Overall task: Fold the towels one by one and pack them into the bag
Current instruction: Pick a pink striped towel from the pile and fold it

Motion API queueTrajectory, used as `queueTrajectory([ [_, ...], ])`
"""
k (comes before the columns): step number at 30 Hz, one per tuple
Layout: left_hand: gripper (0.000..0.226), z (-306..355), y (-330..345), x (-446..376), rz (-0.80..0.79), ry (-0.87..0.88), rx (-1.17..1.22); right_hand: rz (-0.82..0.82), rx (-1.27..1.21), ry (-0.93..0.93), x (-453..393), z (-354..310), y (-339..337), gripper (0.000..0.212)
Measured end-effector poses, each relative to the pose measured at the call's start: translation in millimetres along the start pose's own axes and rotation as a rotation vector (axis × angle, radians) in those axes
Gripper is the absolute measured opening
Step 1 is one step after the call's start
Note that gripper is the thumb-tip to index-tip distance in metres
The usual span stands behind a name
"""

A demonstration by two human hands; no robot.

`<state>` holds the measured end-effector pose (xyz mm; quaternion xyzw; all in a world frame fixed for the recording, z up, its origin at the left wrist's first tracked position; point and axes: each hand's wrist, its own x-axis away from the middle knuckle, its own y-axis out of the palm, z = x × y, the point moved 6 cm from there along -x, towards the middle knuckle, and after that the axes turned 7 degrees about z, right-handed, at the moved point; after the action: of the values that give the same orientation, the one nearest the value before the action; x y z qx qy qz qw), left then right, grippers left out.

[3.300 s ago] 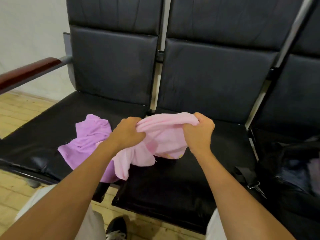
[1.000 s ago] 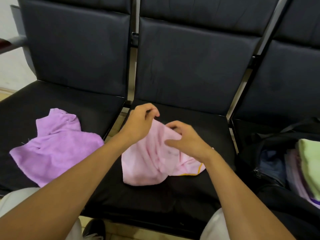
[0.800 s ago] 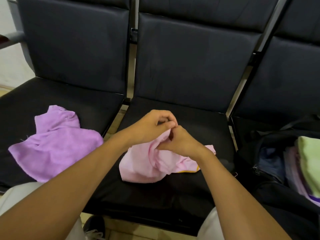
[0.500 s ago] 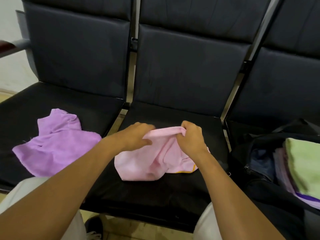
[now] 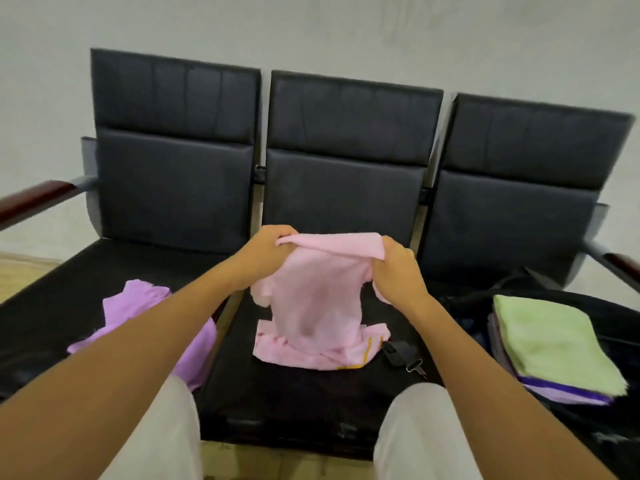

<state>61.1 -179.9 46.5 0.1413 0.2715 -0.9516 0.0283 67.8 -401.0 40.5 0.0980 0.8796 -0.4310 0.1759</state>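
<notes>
Head view looks down on a row of three black seats (image 5: 346, 188) against a pale wall. Both hands hold one pink towel (image 5: 313, 303) up by its top edge over the middle seat: the left hand (image 5: 268, 252) pinches the left end of that edge with curled fingers, and the right hand (image 5: 394, 268) grips the right end the same way. Held like this, the cloth hangs down and its lower part rests bunched on the seat cushion, which probably lets it drop straight so the corners can be found before folding.

One purple towel (image 5: 145, 306) lies crumpled on the left seat, near that seat's right edge, partly hidden by the left forearm; it looks like the next in line. On the right seat sits an open dark bag (image 5: 554, 299), and inside it a folded green towel (image 5: 550, 341) lies on top of at least one folded purple-edged one; how many are beneath I cannot tell. A strap with a clip (image 5: 403, 356) from the bag trails onto the middle seat, just beside the pink towel's lower right corner.

Count: two towels unfolded, at least two packed, one bag.
</notes>
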Motion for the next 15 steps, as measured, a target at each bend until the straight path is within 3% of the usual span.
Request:
queueTrajectory([
  [3, 0.021, 41.3, -22.0, 7.4, -0.188, 0.044, -0.120, 0.012, 0.072, -0.045, 0.0, -25.4, -41.4, 0.027],
  [6, 0.032, 64.7, -38.6, 16.5, -0.355, 0.083, -0.547, -0.020, 0.159, -0.096, 4.0, -44.5, -75.4, 0.034],
  [9, 0.040, 103.9, -61.4, 17.4, -0.209, 0.145, -0.671, -0.026, 0.160, -0.112, 9.2, -62.9, -107.3, 0.040],
  [11, 0.037, 131.6, -75.3, 21.2, -0.090, 0.188, -0.606, -0.019, 0.054, -0.104, 10.7, -73.3, -127.0, 0.039],
  [15, 0.028, 164.2, -93.3, 33.2, -0.002, 0.209, -0.360, -0.029, -0.080, -0.123, 15.0, -93.0, -159.3, 0.037],
])
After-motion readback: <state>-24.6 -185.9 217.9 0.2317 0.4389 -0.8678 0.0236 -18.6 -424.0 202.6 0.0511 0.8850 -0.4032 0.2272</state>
